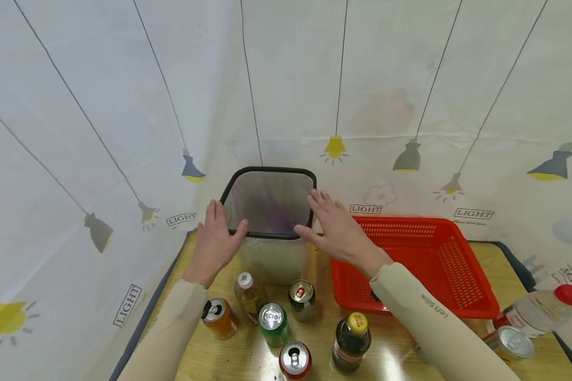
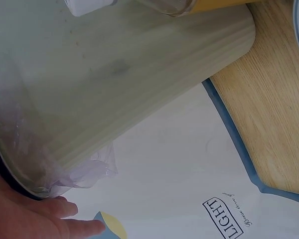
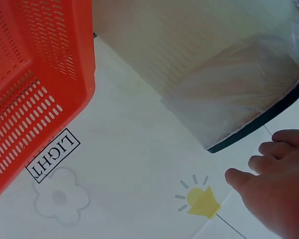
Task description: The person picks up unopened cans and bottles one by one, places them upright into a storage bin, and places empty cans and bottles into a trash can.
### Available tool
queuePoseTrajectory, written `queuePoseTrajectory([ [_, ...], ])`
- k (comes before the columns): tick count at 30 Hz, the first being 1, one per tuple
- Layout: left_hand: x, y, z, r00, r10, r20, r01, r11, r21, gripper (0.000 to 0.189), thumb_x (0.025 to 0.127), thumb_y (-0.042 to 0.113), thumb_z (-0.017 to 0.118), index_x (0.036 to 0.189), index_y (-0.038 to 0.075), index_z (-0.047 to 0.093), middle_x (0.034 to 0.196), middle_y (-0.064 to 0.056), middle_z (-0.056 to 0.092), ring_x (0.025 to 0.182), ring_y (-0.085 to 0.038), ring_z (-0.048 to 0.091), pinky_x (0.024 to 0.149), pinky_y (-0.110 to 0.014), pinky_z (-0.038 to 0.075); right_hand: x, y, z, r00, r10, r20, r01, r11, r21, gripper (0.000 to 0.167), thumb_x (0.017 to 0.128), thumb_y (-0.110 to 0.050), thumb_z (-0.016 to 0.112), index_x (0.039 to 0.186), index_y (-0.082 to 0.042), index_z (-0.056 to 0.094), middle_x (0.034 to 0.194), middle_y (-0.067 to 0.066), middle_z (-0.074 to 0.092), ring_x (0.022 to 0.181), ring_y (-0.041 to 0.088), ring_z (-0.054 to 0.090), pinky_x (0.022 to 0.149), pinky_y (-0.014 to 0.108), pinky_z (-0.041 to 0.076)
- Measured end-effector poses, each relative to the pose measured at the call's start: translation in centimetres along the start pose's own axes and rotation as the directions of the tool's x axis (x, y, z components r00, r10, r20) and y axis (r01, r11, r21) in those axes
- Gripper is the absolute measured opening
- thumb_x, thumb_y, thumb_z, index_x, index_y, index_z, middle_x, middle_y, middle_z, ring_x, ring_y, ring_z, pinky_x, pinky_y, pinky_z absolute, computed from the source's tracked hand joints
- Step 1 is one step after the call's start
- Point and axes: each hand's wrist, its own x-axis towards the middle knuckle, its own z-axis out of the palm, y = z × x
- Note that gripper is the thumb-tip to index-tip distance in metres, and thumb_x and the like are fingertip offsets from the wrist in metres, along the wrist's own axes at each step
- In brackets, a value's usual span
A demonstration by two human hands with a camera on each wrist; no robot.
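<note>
A pale waste bin (image 1: pixel 274 262) with a black rim (image 1: pixel 278 170) stands by the wall. A thin translucent purple bag (image 2: pixel 97 167) lines it, its edge folded over the outside, also visible as clear film (image 3: pixel 239 94) in the right wrist view. At the bin's left side my left hand (image 1: pixel 215 241) has straight fingers and a spread thumb, right at the rim. My right hand (image 1: pixel 336 227) is on the opposite side with extended fingers, the thumb near the front right corner. Neither hand grips anything.
Before the bin stand an orange can (image 1: pixel 222 323), a small bottle (image 1: pixel 250 301), a green can (image 1: pixel 274 330), a dark can (image 1: pixel 302 307), a red can (image 1: pixel 295 365) and a yellow-capped dark bottle (image 1: pixel 350 349). A red basket (image 1: pixel 476 270), red-capped bottle (image 1: pixel 536 312) and silver-topped can (image 1: pixel 512 344) are on the right.
</note>
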Motion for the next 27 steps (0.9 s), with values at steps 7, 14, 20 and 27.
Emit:
queuePoseTrajectory([
  [7,0.0,0.0,-0.1,1.0,0.017,-0.008,-0.017,1.0,0.012,0.096,0.102,0.06,0.045,0.161,-0.009,0.013,0.17,-0.027,0.005,0.156,-0.045,0.011,0.119,-0.07,0.015,0.5,-0.3,0.7,0.999,0.003,0.05,0.001,0.996,-0.085,0.091,0.103,-0.067,0.037,0.165,-0.005,0.014,0.173,0.01,0.005,0.16,0.029,0.003,0.126,0.057,0.008],
  [14,-0.7,-0.9,-0.6,0.993,0.061,-0.103,-0.063,0.998,-0.014,0.093,0.104,0.063,0.042,0.163,-0.004,0.015,0.171,-0.024,0.003,0.157,-0.043,-0.004,0.122,-0.068,0.005,1.1,-0.6,1.5,0.995,0.02,0.101,-0.009,0.994,-0.11,0.09,0.104,-0.067,0.035,0.165,-0.003,0.013,0.173,0.011,0.001,0.159,0.031,0.003,0.126,0.057,0.008],
  [20,-2.7,-2.8,-2.1,0.964,0.122,-0.236,-0.149,0.984,-0.096,0.084,0.107,0.056,0.043,0.163,-0.002,0.019,0.171,-0.02,0.014,0.159,-0.038,0.003,0.124,-0.062,0.008,1.1,-0.7,1.6,0.995,0.022,0.096,-0.015,0.997,-0.079,0.092,0.105,-0.066,0.037,0.164,0.0,0.013,0.173,0.014,0.001,0.159,0.03,0.001,0.126,0.056,0.011],
  [27,-5.9,-5.9,-2.6,0.949,0.135,-0.284,-0.198,0.958,-0.206,0.07,0.107,0.034,0.053,0.164,0.006,0.024,0.168,-0.02,0.026,0.155,-0.038,0.021,0.123,-0.059,0.021,1.1,-0.8,1.9,0.995,0.022,0.093,-0.017,0.998,-0.057,0.095,0.104,-0.068,0.038,0.164,0.0,0.011,0.173,0.013,-0.003,0.159,0.03,0.0,0.125,0.056,0.012],
])
